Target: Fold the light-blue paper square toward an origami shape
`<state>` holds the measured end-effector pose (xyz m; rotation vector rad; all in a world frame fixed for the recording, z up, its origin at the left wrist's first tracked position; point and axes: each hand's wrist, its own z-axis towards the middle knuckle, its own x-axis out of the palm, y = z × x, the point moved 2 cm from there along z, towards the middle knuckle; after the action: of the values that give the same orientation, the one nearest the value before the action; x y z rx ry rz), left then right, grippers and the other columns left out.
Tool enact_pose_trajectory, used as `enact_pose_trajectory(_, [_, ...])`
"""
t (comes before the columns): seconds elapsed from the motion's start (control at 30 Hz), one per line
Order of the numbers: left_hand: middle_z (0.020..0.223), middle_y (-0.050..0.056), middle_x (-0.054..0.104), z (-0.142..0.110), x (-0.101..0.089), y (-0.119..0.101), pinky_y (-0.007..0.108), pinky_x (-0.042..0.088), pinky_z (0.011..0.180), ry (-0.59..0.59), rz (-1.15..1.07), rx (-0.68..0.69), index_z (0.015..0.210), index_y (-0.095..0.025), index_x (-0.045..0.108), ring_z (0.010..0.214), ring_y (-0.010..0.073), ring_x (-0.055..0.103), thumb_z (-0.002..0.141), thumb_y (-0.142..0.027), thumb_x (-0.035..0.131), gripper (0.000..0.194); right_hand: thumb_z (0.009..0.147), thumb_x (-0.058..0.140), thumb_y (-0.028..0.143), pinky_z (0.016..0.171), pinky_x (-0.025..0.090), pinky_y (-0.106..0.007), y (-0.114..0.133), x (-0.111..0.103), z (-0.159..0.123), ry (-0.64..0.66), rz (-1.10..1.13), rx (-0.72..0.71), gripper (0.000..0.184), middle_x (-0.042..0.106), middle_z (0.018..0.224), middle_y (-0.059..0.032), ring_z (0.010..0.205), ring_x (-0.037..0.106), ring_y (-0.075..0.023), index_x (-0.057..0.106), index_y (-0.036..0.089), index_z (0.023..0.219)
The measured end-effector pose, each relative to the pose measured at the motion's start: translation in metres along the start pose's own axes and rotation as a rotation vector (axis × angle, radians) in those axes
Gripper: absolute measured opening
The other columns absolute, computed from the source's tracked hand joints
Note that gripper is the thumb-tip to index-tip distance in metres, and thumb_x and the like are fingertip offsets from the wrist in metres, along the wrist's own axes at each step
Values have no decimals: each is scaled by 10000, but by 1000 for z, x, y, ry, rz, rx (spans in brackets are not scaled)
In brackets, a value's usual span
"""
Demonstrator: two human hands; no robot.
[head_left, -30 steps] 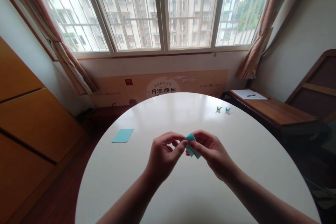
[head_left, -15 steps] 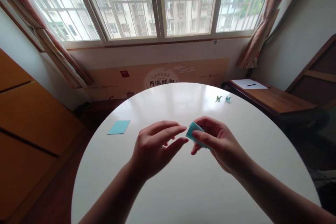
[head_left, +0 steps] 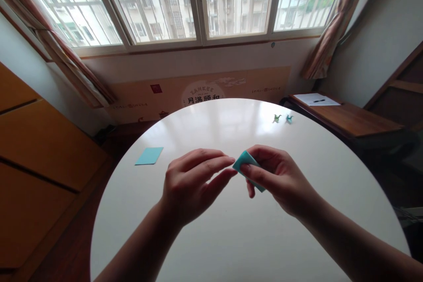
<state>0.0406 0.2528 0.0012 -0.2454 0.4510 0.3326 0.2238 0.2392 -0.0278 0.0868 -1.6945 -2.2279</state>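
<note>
- Left hand (head_left: 188, 185) has drawn back from the folded turquoise paper (head_left: 243, 158), thumb and fingers parted beside its corner; contact cannot be told.
- Right hand (head_left: 284, 180) pinches it above the table (head_left: 214, 238), thumb on top.
- Turquoise sheet (head_left: 149, 156) lies left; green paper bird (head_left: 276, 118) and blue paper bird (head_left: 289, 119) stand far right.
- Steady thumb pressure and matched edges should help keep the folded layers from slipping.

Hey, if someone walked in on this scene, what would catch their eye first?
Probably the folded turquoise paper in the right hand, held over the round white table, with the left hand at its corner. Next, the flat turquoise sheet at the table's left and two small bird-like paper figures near its far right edge.
</note>
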Motion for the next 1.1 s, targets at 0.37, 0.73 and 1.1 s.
enact_pose_trajectory(0.37, [871,29,753,-1,3,0,234,627,659,23,2,11,955,-181,743,693,128,710,790,-137,825,189,889,701,273,476,432,-204,-2,-3,-2,-30,-82,32,124,569,669,19,535,532,-89,675,169,827])
enact_pose_trajectory(0.73, [869,16,748,-3,5,0,245,625,645,21,22,24,972,-216,732,702,135,711,825,-161,796,170,838,740,266,455,377,-182,2,-1,-2,-47,-91,52,137,545,636,28,533,481,-78,667,158,800])
enact_pose_trajectory(1.1, [871,17,752,-2,4,0,245,619,627,15,65,73,978,-211,727,697,133,706,816,-168,807,185,866,703,248,476,396,-175,4,-1,-2,-33,-129,32,128,554,602,33,542,490,-75,662,158,785])
